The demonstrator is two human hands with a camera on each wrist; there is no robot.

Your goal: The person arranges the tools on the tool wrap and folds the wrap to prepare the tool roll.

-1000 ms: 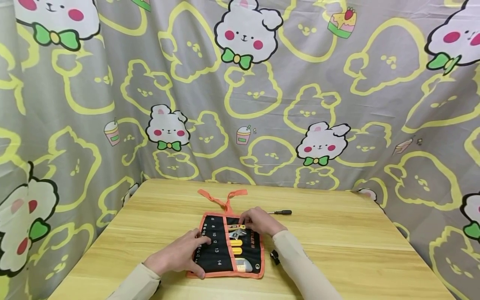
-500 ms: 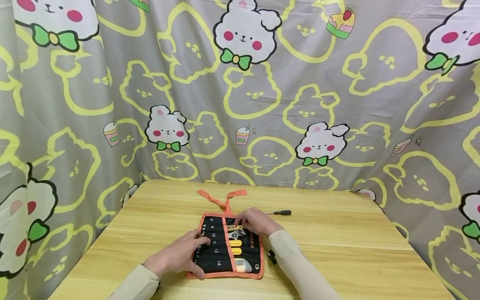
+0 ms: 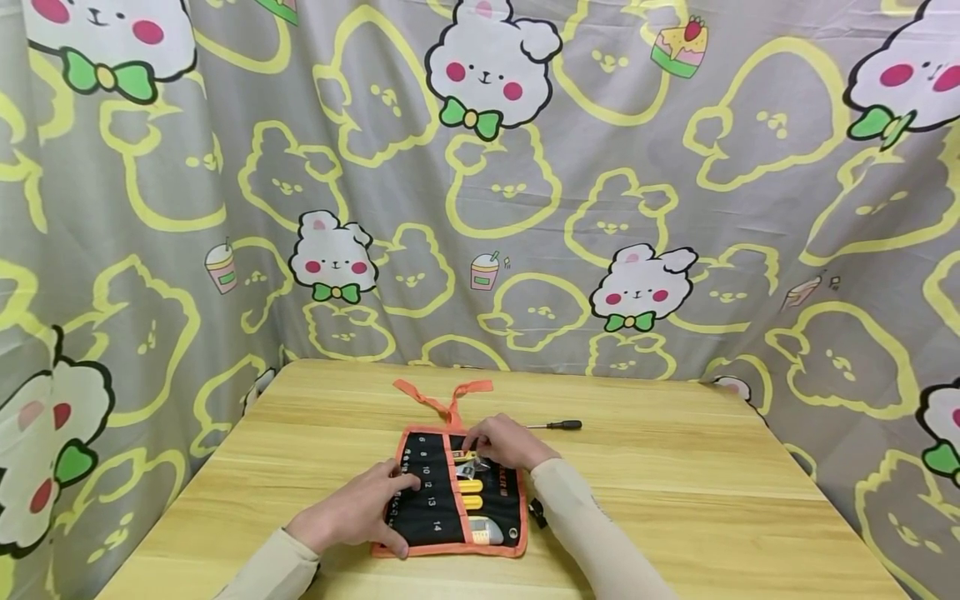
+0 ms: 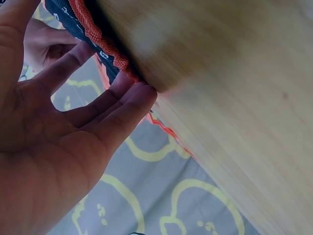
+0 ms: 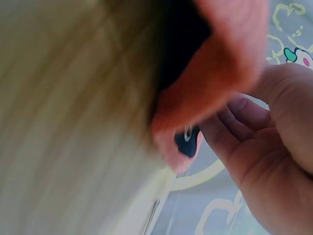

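A black tool roll (image 3: 420,517) with orange trim lies spread on the table, printed with size numbers. My left hand (image 3: 360,504) rests on its left part, thumb at the front edge; in the left wrist view its fingers touch the orange binding (image 4: 115,56). At the top right pocket, my right hand (image 3: 510,442) pinches a slim yellow tool (image 3: 459,456) with dark and red markings, its outer end hidden by the fingers. Below it, an adjustable wrench (image 3: 468,471), two yellow handles (image 3: 471,486) and a grey-and-yellow tool (image 3: 483,531) show from the pockets.
A black-handled screwdriver (image 3: 564,425) lies behind the right hand on the wooden table (image 3: 675,483). Orange ties (image 3: 450,404) stretch from the roll's far edge. A small black object (image 3: 537,514) sits partly behind the right sleeve. A patterned curtain (image 3: 517,242) surrounds the table.
The right hand has shifted slightly left, and less of the slim yellow tool shows outside its pocket. The left hand has stayed in place on the roll.
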